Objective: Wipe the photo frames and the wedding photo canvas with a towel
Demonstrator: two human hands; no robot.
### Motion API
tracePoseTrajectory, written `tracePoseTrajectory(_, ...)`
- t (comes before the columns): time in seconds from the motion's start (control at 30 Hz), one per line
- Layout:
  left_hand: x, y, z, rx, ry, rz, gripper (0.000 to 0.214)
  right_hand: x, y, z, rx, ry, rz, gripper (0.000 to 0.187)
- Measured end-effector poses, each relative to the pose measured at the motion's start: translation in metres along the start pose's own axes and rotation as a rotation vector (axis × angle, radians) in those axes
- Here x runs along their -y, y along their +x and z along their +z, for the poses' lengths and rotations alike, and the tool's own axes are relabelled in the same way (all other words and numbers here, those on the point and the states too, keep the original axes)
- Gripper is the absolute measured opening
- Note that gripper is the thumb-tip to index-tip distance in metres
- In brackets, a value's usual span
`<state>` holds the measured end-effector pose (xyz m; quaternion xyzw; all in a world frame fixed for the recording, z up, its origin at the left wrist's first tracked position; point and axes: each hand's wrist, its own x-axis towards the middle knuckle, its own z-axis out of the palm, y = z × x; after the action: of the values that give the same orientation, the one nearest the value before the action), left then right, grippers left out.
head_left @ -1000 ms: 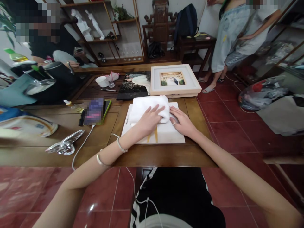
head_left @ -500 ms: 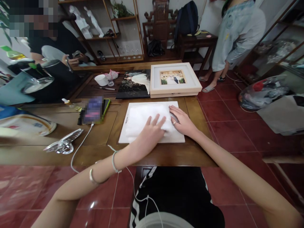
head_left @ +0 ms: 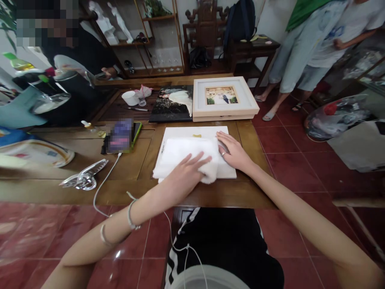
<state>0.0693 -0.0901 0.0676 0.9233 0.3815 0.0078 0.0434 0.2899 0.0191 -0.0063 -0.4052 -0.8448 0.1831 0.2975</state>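
A white flat board (head_left: 228, 170) lies on the wooden table (head_left: 129, 160) in front of me. On it rests a folded white towel (head_left: 180, 150). My left hand (head_left: 184, 172) presses flat on the towel's near edge, fingers stretched out. My right hand (head_left: 233, 152), with a ring, lies flat on the board's right side, touching the towel's edge. A small yellow mark (head_left: 197, 135) shows on the board beyond the towel.
A white framed photo (head_left: 224, 98) and a dark photo print (head_left: 173, 104) lie farther back. A phone (head_left: 120, 136) with a white cable, a silver clip (head_left: 82, 178), a cup (head_left: 130, 97) and a plate (head_left: 33, 154) sit to the left. One person sits at left, another stands at right.
My left hand has pulled the towel toward me across the board, from its far edge to its near edge. The right hand has stayed on the board. The standing person shifted.
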Motion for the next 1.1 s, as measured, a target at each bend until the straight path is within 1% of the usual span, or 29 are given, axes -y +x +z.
tracePoseTrajectory(0.13,0.028,0.033,0.000,-0.003,0.010,-0.064,0.027,0.002,0.000,-0.001,-0.004,0.018,0.010,0.042)
tracePoseTrajectory(0.23,0.053,0.056,0.000,-0.033,0.011,-0.087,0.025,0.002,-0.001,-0.001,-0.006,0.026,0.010,0.042)
tracePoseTrajectory(0.33,0.073,0.069,0.003,-0.084,-0.005,-0.103,0.025,0.002,-0.001,-0.002,0.004,0.010,0.016,0.043)
tracePoseTrajectory(0.4,0.078,0.070,0.006,-0.108,-0.010,-0.118,0.025,0.002,-0.001,-0.002,0.009,-0.001,0.018,0.044)
tracePoseTrajectory(0.47,0.075,0.064,0.009,-0.123,0.006,-0.124,0.026,0.002,-0.001,-0.001,0.012,0.003,0.016,0.044)
tracePoseTrajectory(0.53,0.064,0.054,0.012,-0.125,0.032,-0.115,0.028,0.002,-0.001,-0.001,0.007,0.011,0.008,0.044)
tracePoseTrajectory(0.67,0.030,0.022,0.016,-0.125,0.055,-0.064,0.027,0.002,-0.001,0.000,-0.005,0.003,0.012,0.043)
tracePoseTrajectory(0.8,-0.005,-0.014,0.023,-0.200,0.036,-0.008,0.020,0.003,0.000,0.000,-0.004,0.008,0.014,0.042)
tracePoseTrajectory(0.87,-0.018,-0.029,0.026,-0.235,0.034,0.008,0.024,0.003,0.000,0.000,-0.004,-0.002,0.002,0.042)
tracePoseTrajectory(0.97,-0.024,-0.040,0.025,-0.237,0.020,0.025,0.028,0.003,0.000,0.001,-0.001,-0.016,-0.002,0.043)
tracePoseTrajectory(1.03,-0.021,-0.040,0.022,-0.228,0.007,0.018,0.027,0.002,0.000,0.001,-0.001,-0.006,0.003,0.043)
tracePoseTrajectory(1.1,-0.013,-0.034,0.019,-0.223,0.001,-0.007,0.025,0.002,0.000,0.001,-0.002,0.010,0.008,0.042)
